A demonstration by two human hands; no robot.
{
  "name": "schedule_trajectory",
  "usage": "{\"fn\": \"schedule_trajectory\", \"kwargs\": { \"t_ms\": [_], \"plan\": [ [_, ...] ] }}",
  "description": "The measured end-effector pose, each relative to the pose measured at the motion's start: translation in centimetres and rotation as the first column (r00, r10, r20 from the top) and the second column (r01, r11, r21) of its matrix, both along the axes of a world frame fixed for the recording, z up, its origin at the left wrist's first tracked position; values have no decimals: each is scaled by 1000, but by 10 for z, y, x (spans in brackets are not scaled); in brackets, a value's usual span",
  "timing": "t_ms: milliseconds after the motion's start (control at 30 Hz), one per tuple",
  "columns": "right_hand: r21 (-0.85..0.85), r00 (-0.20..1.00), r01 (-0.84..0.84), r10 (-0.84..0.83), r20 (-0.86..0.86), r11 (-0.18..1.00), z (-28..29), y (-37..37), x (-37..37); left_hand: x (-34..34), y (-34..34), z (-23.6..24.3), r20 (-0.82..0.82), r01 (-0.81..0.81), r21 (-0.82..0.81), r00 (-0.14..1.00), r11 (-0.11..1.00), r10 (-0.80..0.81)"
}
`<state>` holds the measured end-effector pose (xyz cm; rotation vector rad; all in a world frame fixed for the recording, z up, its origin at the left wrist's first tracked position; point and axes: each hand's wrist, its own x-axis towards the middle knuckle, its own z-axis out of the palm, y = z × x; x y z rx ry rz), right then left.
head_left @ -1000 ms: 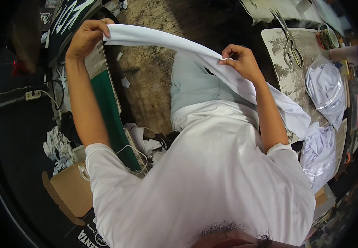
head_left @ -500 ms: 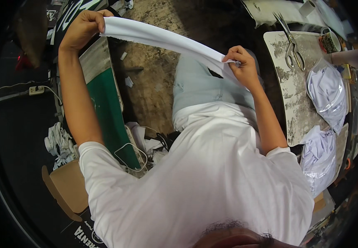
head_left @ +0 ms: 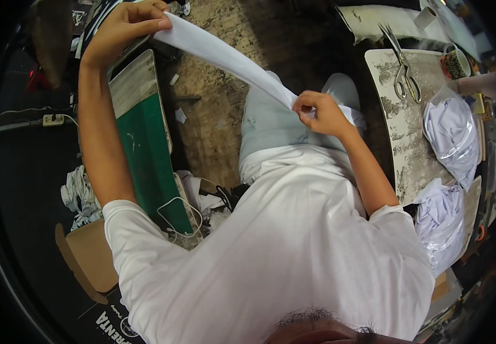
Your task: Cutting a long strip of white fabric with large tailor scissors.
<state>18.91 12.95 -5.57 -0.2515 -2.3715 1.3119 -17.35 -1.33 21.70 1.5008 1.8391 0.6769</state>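
A long folded strip of white fabric (head_left: 225, 57) is stretched between my two hands, slanting down from upper left to right. At the far left my left hand (head_left: 126, 30) pinches one end between thumb and fingers, over the edge of a work board. Closer to me, above my lap, my right hand (head_left: 321, 112) is closed on the strip. Some of the white cloth shows past my right hand, over the knee. Its tail beyond there is partly hidden.
On the right, a worn board (head_left: 383, 86) bears metal scissors (head_left: 404, 74), a mug (head_left: 455, 62) and a plastic bag of white cloth (head_left: 453, 126). A second such bag (head_left: 440, 221) lies nearer. At left are a green-covered board (head_left: 145, 149), a white cable (head_left: 179, 215) and an open cardboard box (head_left: 90, 252).
My right hand has come down and left, nearer my lap. My left hand has shifted slightly up and right, and the strip now slopes more steeply and looks narrower.
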Motion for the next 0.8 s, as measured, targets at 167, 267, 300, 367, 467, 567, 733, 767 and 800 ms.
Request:
{"fn": "schedule_trajectory", "kwargs": {
  "t_ms": [167,267,300,367,467,567,733,767,800],
  "plan": [
    [-158,979,4,28,201,987,14,16,-11,25,4,-6,-40,20,99,999,995,-16],
    [-372,993,83,-107,-44,925,32,48,-50,42,8,-2,-49,92,148,995,985,-85],
    [-397,982,-7,-67,-174,918,55,44,-66,48,7,-2,-49,93,152,995,984,-86],
    [-402,951,-104,-28,-309,910,92,30,-94,60,9,3,-97,190,223,980,956,-172],
    [-539,893,-434,266,-363,722,116,21,-108,64,14,0,-65,244,235,970,941,-235],
    [-464,900,-423,421,-114,778,124,14,-99,63,18,-6,4,198,195,979,961,-202],
    [-628,900,-346,437,-12,697,114,5,-67,56,25,-49,186,153,193,964,969,-190],
    [-654,899,-332,438,-1,680,110,6,-61,56,25,-59,195,159,190,961,969,-196],
    [-685,895,-319,446,10,655,105,9,-56,57,23,-69,257,93,195,956,976,-142]
  ]
}}
